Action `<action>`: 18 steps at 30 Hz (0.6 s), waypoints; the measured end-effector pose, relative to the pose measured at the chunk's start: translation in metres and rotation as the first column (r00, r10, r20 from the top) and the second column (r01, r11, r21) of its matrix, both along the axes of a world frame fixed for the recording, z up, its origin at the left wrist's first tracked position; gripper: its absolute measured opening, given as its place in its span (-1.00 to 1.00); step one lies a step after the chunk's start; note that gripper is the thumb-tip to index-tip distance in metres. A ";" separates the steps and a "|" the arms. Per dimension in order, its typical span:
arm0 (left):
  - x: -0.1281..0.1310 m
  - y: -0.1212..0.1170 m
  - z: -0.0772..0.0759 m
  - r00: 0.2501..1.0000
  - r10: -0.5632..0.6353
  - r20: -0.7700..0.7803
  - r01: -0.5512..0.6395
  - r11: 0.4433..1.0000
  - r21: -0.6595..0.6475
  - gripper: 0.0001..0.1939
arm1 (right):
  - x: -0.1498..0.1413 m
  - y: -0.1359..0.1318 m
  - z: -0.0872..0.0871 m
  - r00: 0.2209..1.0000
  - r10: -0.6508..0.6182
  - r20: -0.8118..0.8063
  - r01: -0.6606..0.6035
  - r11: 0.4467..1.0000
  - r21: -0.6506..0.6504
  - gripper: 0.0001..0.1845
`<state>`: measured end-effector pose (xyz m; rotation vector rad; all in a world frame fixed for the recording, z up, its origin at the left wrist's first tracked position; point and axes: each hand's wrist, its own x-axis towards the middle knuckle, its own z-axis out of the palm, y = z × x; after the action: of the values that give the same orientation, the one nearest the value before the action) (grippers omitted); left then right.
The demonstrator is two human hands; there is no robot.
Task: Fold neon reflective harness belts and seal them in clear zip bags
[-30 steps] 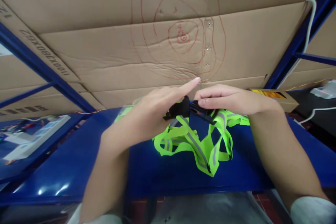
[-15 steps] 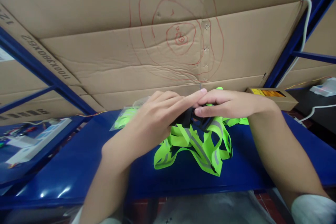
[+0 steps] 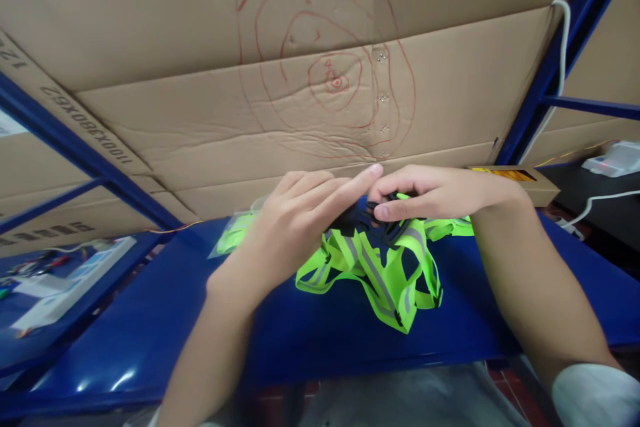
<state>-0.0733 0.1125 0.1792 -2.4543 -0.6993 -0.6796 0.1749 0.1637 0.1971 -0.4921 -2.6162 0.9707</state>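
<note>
Between my hands is a black plastic side-release buckle on a neon yellow-green reflective strap vest (image 3: 380,280) with grey stripes. My left hand (image 3: 295,220) is closed on one black buckle half (image 3: 349,220), its index finger stretched over the top. Thumb and fingers of my right hand (image 3: 425,193) pinch the other, open-framed buckle half (image 3: 393,230). A narrow gap with blue behind it shows between the two halves; whether they touch lower down I cannot tell. Below the hands, the vest's straps lie in loose loops on the blue table (image 3: 320,340).
A clear bag with neon material (image 3: 233,232) lies behind my left hand. The cardboard panel (image 3: 200,113) with red drawn rings stands at the back. At the right back is an open cardboard box (image 3: 543,192); on the left, a white power strip (image 3: 75,287).
My fingertips have drawn slightly apart, and more of the right buckle half shows, with a gap beside it. The view has shifted a little.
</note>
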 end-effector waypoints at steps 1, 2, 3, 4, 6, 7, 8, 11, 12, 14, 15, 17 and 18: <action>-0.001 0.000 0.000 1.000 0.001 0.021 -0.001 1.000 -0.006 -0.37 | 0.001 0.000 0.000 1.000 -0.001 -0.010 0.000 1.000 -0.007 -0.63; -0.001 0.001 0.000 1.000 0.004 0.027 -0.004 1.000 -0.005 -0.37 | 0.001 0.000 0.000 1.000 0.003 -0.010 -0.003 1.000 -0.012 -0.62; -0.001 0.001 0.000 1.000 0.007 0.019 -0.007 1.000 0.004 -0.38 | 0.001 0.000 0.000 1.000 0.010 0.000 -0.010 1.000 -0.013 -0.62; 0.000 0.002 -0.001 1.000 0.012 -0.001 -0.012 1.000 0.018 -0.39 | 0.000 0.001 0.000 1.000 0.022 0.021 -0.021 1.000 -0.010 -0.61; 0.002 0.004 -0.003 0.999 0.014 -0.048 -0.011 0.999 0.052 -0.42 | 0.000 0.003 -0.001 0.997 0.042 0.064 -0.042 0.999 0.002 -0.62; 0.003 0.005 -0.004 0.998 0.010 -0.064 -0.006 0.998 0.060 -0.43 | -0.001 0.004 -0.002 0.996 0.049 0.076 -0.049 0.999 0.009 -0.62; 0.004 0.006 -0.005 0.998 0.003 -0.070 0.001 0.998 0.059 -0.44 | 0.000 0.005 -0.002 0.996 0.051 0.073 -0.052 0.999 0.013 -0.62; 0.005 0.008 -0.006 0.999 -0.027 -0.046 0.029 0.998 0.048 -0.45 | 0.002 0.009 -0.003 0.999 0.035 0.030 -0.036 0.999 0.021 -0.60; 0.005 0.009 -0.006 0.999 -0.036 -0.040 0.038 0.998 0.054 -0.45 | 0.003 0.010 -0.003 0.999 0.028 0.023 -0.029 0.999 0.024 -0.60; 0.005 0.009 -0.007 0.997 -0.038 -0.060 0.043 0.996 0.083 -0.45 | 0.004 0.011 -0.003 0.999 0.011 0.033 -0.012 1.000 0.029 -0.61; 0.005 0.010 -0.007 0.996 -0.032 -0.082 0.040 0.994 0.102 -0.44 | 0.005 0.011 -0.003 0.999 0.003 0.045 -0.005 1.000 0.030 -0.61; 0.005 0.010 -0.009 0.993 -0.008 -0.120 0.024 0.990 0.136 -0.41 | 0.004 0.011 -0.002 0.998 -0.010 0.062 0.009 1.000 0.024 -0.63; 0.006 0.011 -0.009 0.991 0.005 -0.132 0.015 0.989 0.150 -0.41 | 0.004 0.010 -0.002 0.998 -0.016 0.065 0.015 1.000 0.018 -0.63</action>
<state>-0.0677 0.1230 0.1698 -2.3376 -0.5695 -0.5456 0.1793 0.1741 0.1952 -0.5472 -2.6719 0.9409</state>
